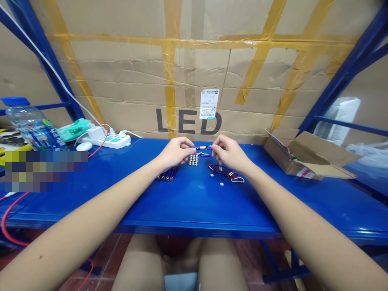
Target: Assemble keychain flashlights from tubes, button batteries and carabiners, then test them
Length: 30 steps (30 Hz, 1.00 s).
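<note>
My left hand (178, 150) pinches a slim blue-purple metal tube (198, 148) with a silver end, held level above the table. At the tube's right end, the fingers of my right hand (227, 151) close on a small blue carabiner (208, 147). Whether the two are joined is too small to tell. Just below lies another purple-blue carabiner (203, 154), beside neat rows of small silver button cells (193, 160). Several similar dark blue tubes (168, 174) lie side by side, partly hidden by my left hand. Red, blue and silver carabiners (232, 174) lie near my right wrist.
Two small pale discs (222, 184) rest on the blue table (194, 206). An open cardboard box (303, 157) stands at right. On the left are a water bottle (33, 125), a white power strip (113, 140) and a red cable (101, 147). A large carton (136, 89) walls the back.
</note>
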Each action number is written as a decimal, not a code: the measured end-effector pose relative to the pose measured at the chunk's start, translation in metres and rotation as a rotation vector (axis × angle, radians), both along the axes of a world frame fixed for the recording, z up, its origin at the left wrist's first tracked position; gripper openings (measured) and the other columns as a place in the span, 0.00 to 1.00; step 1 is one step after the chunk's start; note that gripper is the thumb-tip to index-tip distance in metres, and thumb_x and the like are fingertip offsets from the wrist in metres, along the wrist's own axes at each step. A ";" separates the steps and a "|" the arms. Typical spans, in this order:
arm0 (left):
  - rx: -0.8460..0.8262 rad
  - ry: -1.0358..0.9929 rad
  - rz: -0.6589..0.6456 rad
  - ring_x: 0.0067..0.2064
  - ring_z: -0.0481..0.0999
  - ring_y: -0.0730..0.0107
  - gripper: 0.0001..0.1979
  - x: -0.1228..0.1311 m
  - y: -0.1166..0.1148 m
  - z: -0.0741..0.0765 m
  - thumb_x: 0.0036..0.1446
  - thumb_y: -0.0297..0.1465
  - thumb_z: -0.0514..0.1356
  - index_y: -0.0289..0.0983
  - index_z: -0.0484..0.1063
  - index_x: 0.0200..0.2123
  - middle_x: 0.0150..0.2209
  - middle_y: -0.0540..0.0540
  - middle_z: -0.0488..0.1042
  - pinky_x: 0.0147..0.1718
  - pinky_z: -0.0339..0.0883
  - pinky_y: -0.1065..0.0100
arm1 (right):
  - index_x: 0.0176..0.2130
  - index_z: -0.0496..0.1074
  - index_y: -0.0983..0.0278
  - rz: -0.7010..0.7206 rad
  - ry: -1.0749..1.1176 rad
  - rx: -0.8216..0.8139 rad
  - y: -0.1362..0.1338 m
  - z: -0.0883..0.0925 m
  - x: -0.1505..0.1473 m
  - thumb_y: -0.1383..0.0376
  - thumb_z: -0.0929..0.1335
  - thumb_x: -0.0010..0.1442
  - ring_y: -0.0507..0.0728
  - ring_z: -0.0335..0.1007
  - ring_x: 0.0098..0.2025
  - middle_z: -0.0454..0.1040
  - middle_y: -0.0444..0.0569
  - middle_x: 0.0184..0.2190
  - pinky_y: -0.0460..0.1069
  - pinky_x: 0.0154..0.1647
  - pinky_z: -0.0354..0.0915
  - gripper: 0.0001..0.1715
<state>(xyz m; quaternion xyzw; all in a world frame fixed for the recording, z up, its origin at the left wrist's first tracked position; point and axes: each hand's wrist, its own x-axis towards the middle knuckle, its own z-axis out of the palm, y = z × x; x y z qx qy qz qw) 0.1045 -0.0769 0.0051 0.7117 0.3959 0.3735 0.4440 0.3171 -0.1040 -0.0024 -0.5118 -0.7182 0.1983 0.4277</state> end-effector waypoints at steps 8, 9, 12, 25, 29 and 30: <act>0.076 -0.159 -0.009 0.20 0.68 0.77 0.06 -0.005 0.003 0.005 0.61 0.32 0.62 0.35 0.73 0.36 0.30 0.44 0.77 0.21 0.60 0.69 | 0.41 0.65 0.62 0.298 0.305 -0.337 -0.006 0.012 0.005 0.63 0.69 0.60 0.53 0.70 0.21 0.76 0.46 0.24 0.49 0.21 0.68 0.10; 0.087 -0.167 -0.025 0.21 0.68 0.77 0.07 -0.005 0.002 0.005 0.60 0.33 0.62 0.34 0.73 0.36 0.29 0.44 0.77 0.21 0.60 0.69 | 0.43 0.66 0.63 0.351 0.332 -0.395 -0.008 0.014 0.005 0.64 0.70 0.59 0.54 0.72 0.22 0.76 0.47 0.25 0.49 0.23 0.70 0.12; 0.106 -0.165 -0.098 0.22 0.68 0.76 0.09 -0.004 -0.001 0.004 0.59 0.35 0.63 0.34 0.75 0.36 0.28 0.45 0.76 0.20 0.60 0.70 | 0.45 0.67 0.64 0.490 0.381 -0.535 -0.014 0.017 0.004 0.62 0.71 0.58 0.56 0.75 0.26 0.78 0.49 0.28 0.52 0.31 0.73 0.16; 0.312 -0.009 -0.236 0.36 0.76 0.66 0.11 -0.003 -0.005 0.002 0.55 0.37 0.65 0.36 0.80 0.37 0.33 0.45 0.79 0.42 0.68 0.62 | 0.31 0.70 0.66 0.629 0.449 -0.564 -0.014 0.002 -0.010 0.59 0.70 0.60 0.53 0.69 0.25 0.67 0.42 0.21 0.54 0.37 0.71 0.13; 0.239 -0.127 -0.230 0.44 0.77 0.61 0.22 -0.002 -0.002 0.000 0.56 0.47 0.63 0.35 0.78 0.45 0.42 0.40 0.79 0.46 0.68 0.60 | 0.28 0.69 0.66 0.588 0.475 -0.548 -0.013 0.000 -0.011 0.61 0.70 0.59 0.51 0.64 0.22 0.64 0.41 0.19 0.51 0.29 0.68 0.12; 0.181 -0.196 -0.236 0.48 0.76 0.59 0.27 -0.003 -0.002 0.001 0.59 0.51 0.59 0.34 0.78 0.47 0.45 0.38 0.79 0.48 0.67 0.60 | 0.28 0.69 0.65 0.574 0.470 -0.535 -0.013 0.000 -0.011 0.62 0.70 0.58 0.51 0.63 0.22 0.63 0.40 0.19 0.50 0.28 0.67 0.11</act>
